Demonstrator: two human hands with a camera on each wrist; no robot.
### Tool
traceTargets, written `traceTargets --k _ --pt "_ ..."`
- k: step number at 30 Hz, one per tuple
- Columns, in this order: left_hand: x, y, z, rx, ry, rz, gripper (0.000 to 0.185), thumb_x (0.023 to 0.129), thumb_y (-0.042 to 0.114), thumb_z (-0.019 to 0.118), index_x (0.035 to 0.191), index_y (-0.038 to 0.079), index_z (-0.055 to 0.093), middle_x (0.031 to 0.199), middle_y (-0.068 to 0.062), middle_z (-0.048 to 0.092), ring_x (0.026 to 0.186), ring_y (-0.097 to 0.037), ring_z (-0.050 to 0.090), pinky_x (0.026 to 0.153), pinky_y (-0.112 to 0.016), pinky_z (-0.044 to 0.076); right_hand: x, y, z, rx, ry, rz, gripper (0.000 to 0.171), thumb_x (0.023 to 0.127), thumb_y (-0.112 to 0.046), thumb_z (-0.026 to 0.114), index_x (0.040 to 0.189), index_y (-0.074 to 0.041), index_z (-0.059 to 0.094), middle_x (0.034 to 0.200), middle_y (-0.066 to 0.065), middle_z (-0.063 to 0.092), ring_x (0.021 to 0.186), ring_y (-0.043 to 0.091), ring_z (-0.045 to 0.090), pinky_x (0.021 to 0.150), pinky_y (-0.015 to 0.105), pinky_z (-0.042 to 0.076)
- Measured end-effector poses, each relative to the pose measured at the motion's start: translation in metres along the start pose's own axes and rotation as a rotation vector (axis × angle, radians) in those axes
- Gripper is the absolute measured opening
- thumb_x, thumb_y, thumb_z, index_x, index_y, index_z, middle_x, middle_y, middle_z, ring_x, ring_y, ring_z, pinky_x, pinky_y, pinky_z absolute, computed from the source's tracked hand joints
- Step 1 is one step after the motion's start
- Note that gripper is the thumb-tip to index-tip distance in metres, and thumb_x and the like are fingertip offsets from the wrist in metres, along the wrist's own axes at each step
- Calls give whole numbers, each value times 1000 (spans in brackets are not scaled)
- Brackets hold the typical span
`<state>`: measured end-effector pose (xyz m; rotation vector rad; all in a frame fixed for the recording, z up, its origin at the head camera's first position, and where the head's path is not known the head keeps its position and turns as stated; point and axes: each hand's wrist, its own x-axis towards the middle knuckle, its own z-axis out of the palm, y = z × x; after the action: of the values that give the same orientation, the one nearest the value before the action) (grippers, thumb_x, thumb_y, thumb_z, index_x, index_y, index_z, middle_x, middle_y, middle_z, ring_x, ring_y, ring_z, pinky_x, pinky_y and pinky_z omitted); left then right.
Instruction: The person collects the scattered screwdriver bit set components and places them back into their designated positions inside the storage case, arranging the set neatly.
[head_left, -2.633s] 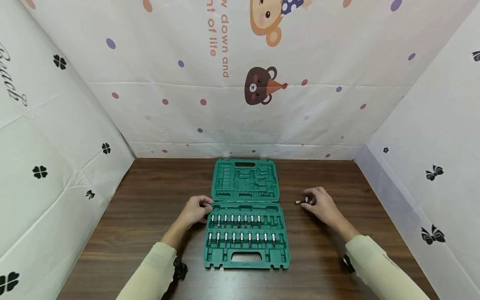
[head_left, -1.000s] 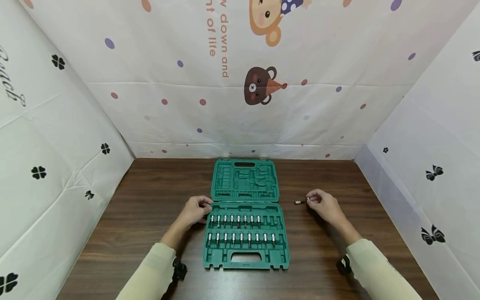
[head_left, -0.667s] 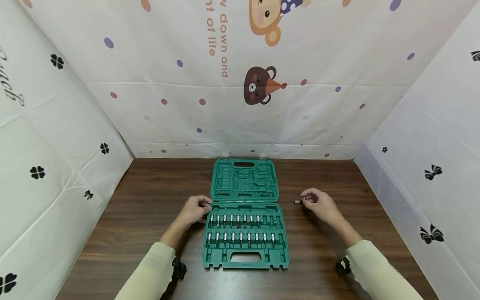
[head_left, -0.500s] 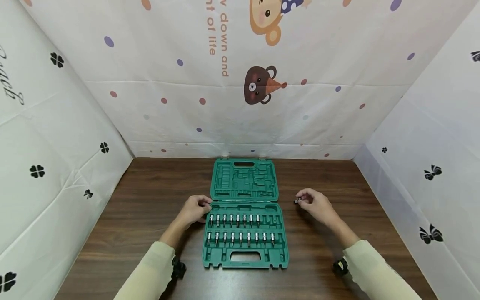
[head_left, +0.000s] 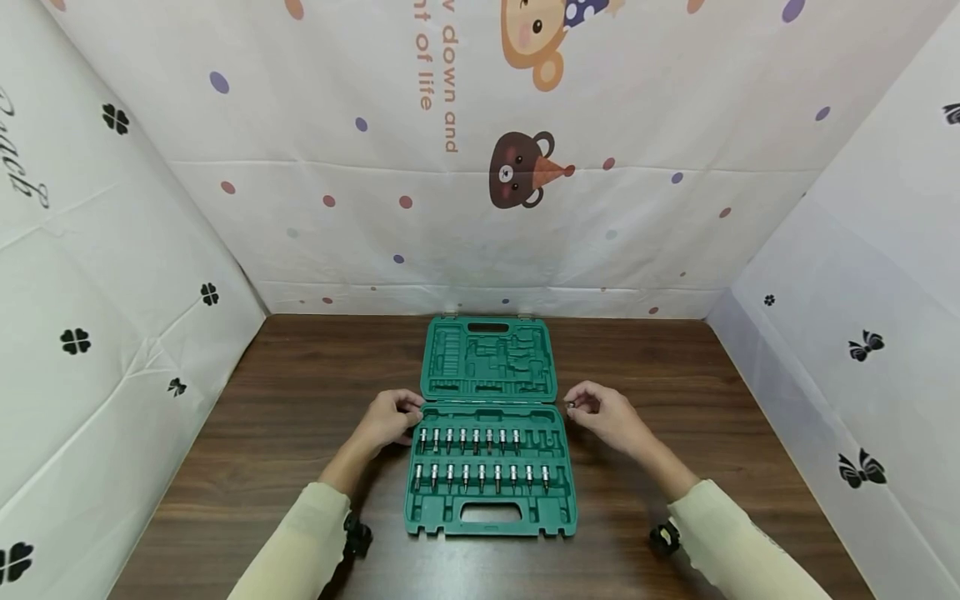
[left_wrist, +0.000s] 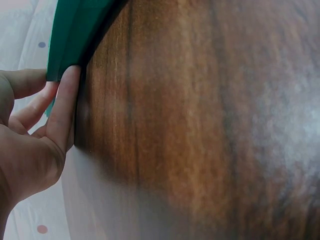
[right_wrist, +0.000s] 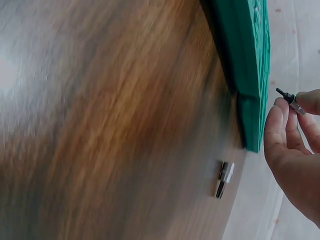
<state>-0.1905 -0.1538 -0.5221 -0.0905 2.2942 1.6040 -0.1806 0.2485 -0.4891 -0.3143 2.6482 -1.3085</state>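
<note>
A green plastic socket case (head_left: 491, 510) lies open on the table, its lid folded back. Two rows of silver-and-black bit sockets (head_left: 482, 477) fill part of its lower half; slots at the right of the upper row are bare. My left hand (head_left: 392, 419) grips the case's left edge near the hinge, thumb and fingers at the green wall in the left wrist view. My right hand (head_left: 609, 414) pinches a bit socket (right_wrist: 290, 101), silver at one end with a dark tip, beside the case's right edge near the hinge.
Another bit socket (right_wrist: 224, 179) lies on the wooden table (right_wrist: 125, 125) near the case in the right wrist view; my right hand hides it in the head view. Patterned white sheets (head_left: 337, 242) stand behind and at both sides.
My right hand has picked up a bit socket from the table on the right and carried it left to the case's edge. My left hand has stayed at the case.
</note>
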Motion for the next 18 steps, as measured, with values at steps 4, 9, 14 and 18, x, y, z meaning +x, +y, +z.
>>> traceTargets --k 4,9,14,18 --pt "1 -1 0 -5 2 -2 19 102 2 60 119 1 68 105 -15 62 89 -24 63 65 -40 63 -2 -6 7 28 -37 -8 16 98 -9 70 114 -7 69 102 4 70 92 18 65 72 26 56" --pt "1 -2 0 -12 8 -14 19 102 2 60 119 2 68 105 -14 62 89 -24 63 65 -40 63 -2 -9 17 37 -100 -43 16 98 -9 70 114 -6 69 104 5 71 92 14 67 76 25 58" --pt "2 -1 0 -15 11 -12 19 101 2 60 118 2 69 105 -14 62 89 -24 63 65 -40 63 -1 -13 25 48 -143 -81 14 97 -7 71 111 -5 69 104 7 71 90 14 67 75 25 59" --pt "2 0 1 -20 10 -17 18 101 2 61 118 2 69 104 -14 62 89 -24 63 65 -40 63 0 -17 30 20 -169 -103 13 96 -8 73 107 -6 68 100 5 71 89 13 67 74 25 58"
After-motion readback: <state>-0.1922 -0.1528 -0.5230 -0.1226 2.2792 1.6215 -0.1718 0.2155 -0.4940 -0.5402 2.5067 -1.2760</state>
